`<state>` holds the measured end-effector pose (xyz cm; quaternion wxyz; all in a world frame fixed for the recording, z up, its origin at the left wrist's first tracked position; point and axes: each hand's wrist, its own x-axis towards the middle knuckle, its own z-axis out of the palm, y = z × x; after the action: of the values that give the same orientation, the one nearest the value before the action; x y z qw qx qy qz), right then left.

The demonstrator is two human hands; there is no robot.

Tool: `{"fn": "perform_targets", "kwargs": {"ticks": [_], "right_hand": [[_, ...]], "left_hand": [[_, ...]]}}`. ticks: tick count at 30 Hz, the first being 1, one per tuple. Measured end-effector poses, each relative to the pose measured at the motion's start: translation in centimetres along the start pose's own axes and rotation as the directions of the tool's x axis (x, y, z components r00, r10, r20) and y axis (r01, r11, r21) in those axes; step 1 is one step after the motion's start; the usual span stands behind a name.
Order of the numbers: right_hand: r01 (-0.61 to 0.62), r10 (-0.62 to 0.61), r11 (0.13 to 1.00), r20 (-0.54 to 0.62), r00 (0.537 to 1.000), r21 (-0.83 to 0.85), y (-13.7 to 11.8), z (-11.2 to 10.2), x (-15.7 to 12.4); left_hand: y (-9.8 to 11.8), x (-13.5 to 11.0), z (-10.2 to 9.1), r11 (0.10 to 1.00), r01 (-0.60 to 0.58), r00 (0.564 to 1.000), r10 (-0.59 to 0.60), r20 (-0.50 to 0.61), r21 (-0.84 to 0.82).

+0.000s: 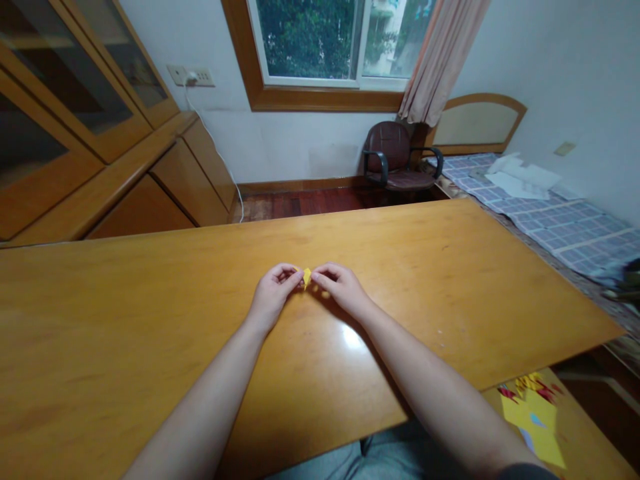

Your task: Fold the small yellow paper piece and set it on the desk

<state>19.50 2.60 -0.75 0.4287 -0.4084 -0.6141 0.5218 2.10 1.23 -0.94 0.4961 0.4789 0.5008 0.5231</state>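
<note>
A small folded piece of yellow paper (307, 277) is held just above the middle of a wooden table (150, 320). My left hand (273, 293) pinches its left side with the fingers curled in. My right hand (340, 287) pinches its right side the same way. Both hands meet at the paper, and most of the paper is hidden by my fingertips.
A dark red armchair (395, 160) stands under the window at the back. Wooden cabinets (100, 133) line the left wall. A bed with a checked cover (560, 220) lies at the right. Coloured paper sheets (535, 417) rest on a lower surface at the bottom right.
</note>
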Motion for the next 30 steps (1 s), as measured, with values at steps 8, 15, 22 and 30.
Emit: {"fn": "perform_targets", "kwargs": {"ticks": [8, 15, 22, 30], "right_hand": [[-0.041, 0.037, 0.995, 0.046, 0.998, 0.095, -0.6, -0.1, -0.1], [-0.048, 0.038, 0.988, 0.072, 0.997, 0.144, -0.8, 0.1, -0.4], [-0.037, 0.03, 0.977, 0.036, 0.999, 0.212, 0.2, 0.3, -0.4], [0.175, -0.175, 0.984, -0.005, 0.985, -0.04, 0.0, 0.4, -0.4]], "left_hand": [[0.2, -0.2, 0.0, 1.0, -0.006, 0.998, 0.004, 0.067, 0.028], [-0.4, -0.3, -0.4, 0.997, 0.026, 0.993, -0.017, 0.114, -0.077], [-0.7, -0.2, -0.2, 0.986, -0.045, 0.999, 0.045, -0.002, -0.158], [-0.4, -0.2, -0.2, 0.996, -0.084, 0.996, 0.084, 0.016, -0.006]]}}
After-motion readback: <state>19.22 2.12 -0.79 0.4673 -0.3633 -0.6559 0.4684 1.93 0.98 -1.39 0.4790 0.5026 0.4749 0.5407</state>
